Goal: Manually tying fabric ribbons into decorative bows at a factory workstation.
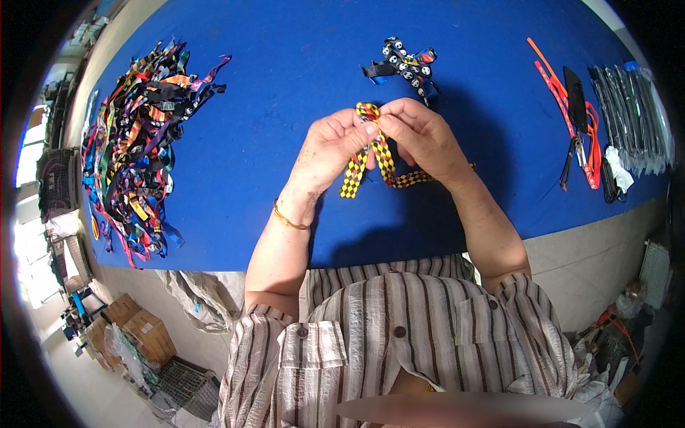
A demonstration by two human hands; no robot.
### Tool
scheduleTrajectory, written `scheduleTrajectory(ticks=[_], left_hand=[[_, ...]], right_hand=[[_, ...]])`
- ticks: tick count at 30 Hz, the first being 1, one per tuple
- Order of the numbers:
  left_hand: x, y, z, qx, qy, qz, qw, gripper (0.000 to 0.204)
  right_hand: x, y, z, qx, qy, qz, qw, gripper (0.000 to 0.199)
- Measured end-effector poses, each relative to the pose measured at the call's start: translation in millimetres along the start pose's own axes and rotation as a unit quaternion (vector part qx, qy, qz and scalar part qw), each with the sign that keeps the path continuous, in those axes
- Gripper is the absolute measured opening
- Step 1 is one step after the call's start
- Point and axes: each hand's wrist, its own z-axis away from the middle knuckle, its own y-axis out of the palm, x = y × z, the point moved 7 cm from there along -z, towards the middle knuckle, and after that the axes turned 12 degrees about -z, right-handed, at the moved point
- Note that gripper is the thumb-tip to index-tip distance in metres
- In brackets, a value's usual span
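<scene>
Over the blue table, both my hands pinch a yellow, black and red checked ribbon [386, 162]. Its top is folded into a small loop or knot between my fingertips. My left hand [334, 146] grips it from the left with thumb and fingers closed. From the right, my right hand [426, 139] closes thumb and fingertips on the same folded part. One end of the ribbon hangs below my left hand; another length bends to the right and passes under my right hand. Just beyond my hands lies a small bunch of black ribbons with white round prints [408, 64].
A large heap of multicoloured ribbons [146, 143] covers the table's left side. On the right lie orange and red straps [581, 118], a black-handled tool [575, 100], a white crumpled piece [618, 170] and a row of clear plastic packets [635, 118]. Cardboard boxes [148, 335] stand on the floor, lower left.
</scene>
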Motion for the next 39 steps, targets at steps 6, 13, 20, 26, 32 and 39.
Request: scheduleTrajectory(ticks=[6,13,20,26,32,39], left_hand=[[0.0,-23.6,-2.5,-0.082,0.011,0.057,0.995,0.016],[-3.9,-34.2,-2.3,-0.141,0.019,0.137,0.980,0.020],[-4.0,-41.1,-2.0,-0.097,0.076,0.211,0.970,0.024],[-6.1,-35.2,-1.8,-0.077,0.088,0.208,0.971,0.022],[-8.9,-29.5,-0.2,-0.059,0.083,0.202,0.974,0.013],[-20.2,-25.5,-0.4,0.013,0.137,0.266,0.954,0.017]], right_hand=[[-8.7,17.3,4.9,0.072,0.067,0.034,0.995,0.017],[-24.1,22.7,7.4,0.103,0.013,0.062,0.993,0.017],[-10.2,18.1,6.8,0.061,-0.002,0.158,0.986,0.016],[-1.7,7.2,3.3,0.001,-0.033,0.055,0.998,0.020],[-4.1,3.6,-0.1,-0.004,0.000,-0.030,1.000,0.026],[0.4,-9.8,-2.8,-0.007,-0.057,0.055,0.997,0.029]])
